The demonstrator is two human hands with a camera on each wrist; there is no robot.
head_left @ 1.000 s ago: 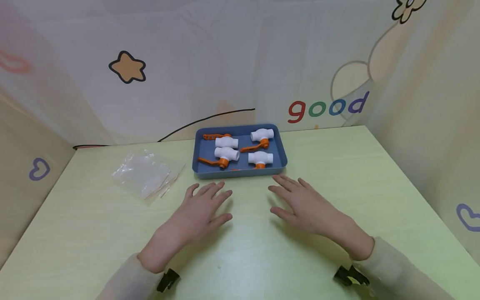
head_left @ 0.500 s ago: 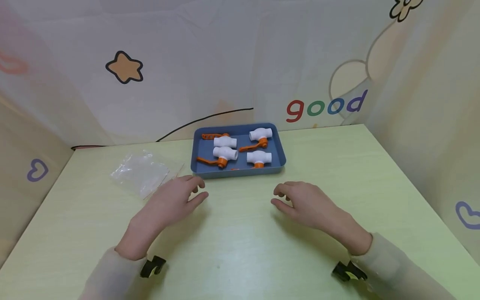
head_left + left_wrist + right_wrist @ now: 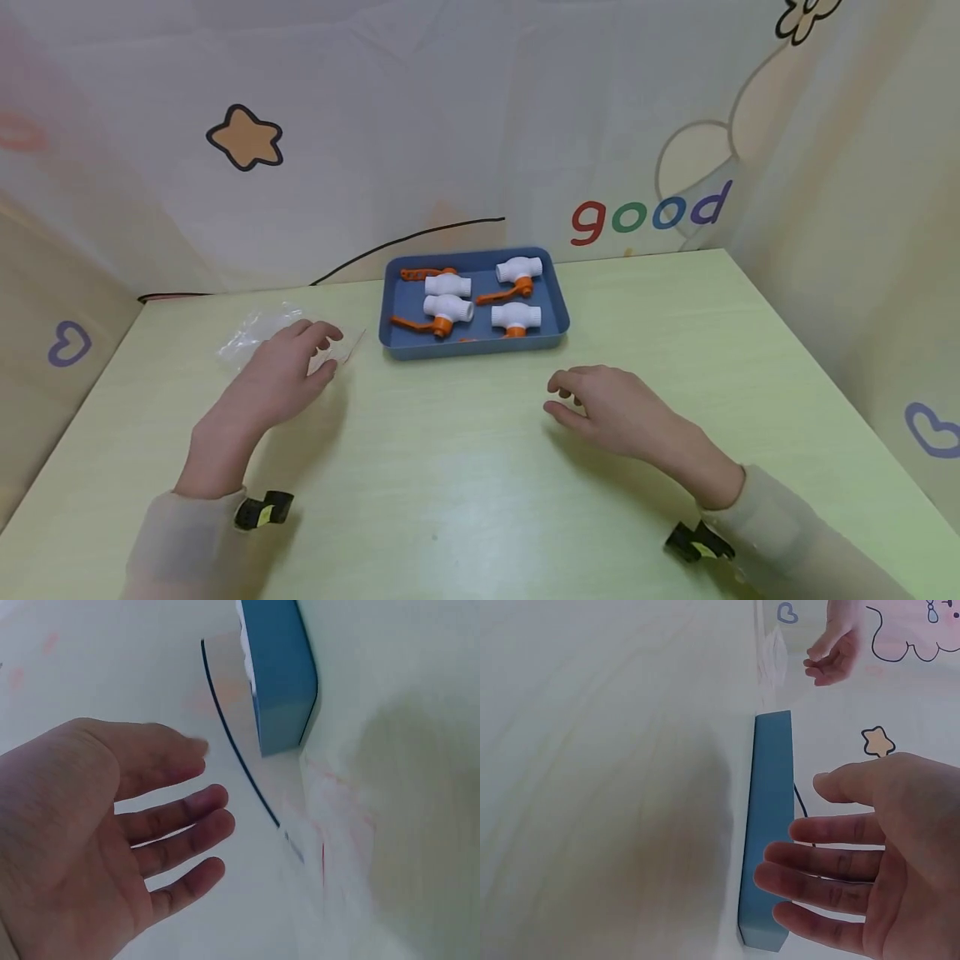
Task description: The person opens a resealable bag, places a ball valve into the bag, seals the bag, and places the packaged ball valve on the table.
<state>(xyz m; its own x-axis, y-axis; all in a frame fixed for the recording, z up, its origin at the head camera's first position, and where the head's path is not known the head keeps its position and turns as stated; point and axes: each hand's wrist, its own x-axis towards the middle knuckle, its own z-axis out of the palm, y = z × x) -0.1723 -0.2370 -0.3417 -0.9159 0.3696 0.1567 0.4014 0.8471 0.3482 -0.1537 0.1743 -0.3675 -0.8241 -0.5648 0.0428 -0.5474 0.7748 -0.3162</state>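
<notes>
- Table (image 3: pixel 450 471): pale top with faint wood grain, visible from the right wrist; smooth, with a soft sheen towards the near edge.
- Tray (image 3: pixel 420 350), at the far edge: blue, plastic in appearance; walls smooth and matt.
- White valve bodies (image 3: pixel 516 316), inside the tray: moulded plastic in appearance, ends finely ribbed.
- Orange handles (image 3: pixel 411 324) on these: plastic in appearance, smooth.
- Clear bags (image 3: pixel 243 335), near the far left corner: thin plastic film, glossy, wrinkled.
- Backdrop (image 3: pixel 420 108), beyond the far edge: matt cloth, creased, printed.
- Sleeves (image 3: pixel 183 537): pale matt cloth.
- Black clips (image 3: pixel 253 513) at the cuffs: apparently hard plastic; exact material unconfirmed.
</notes>
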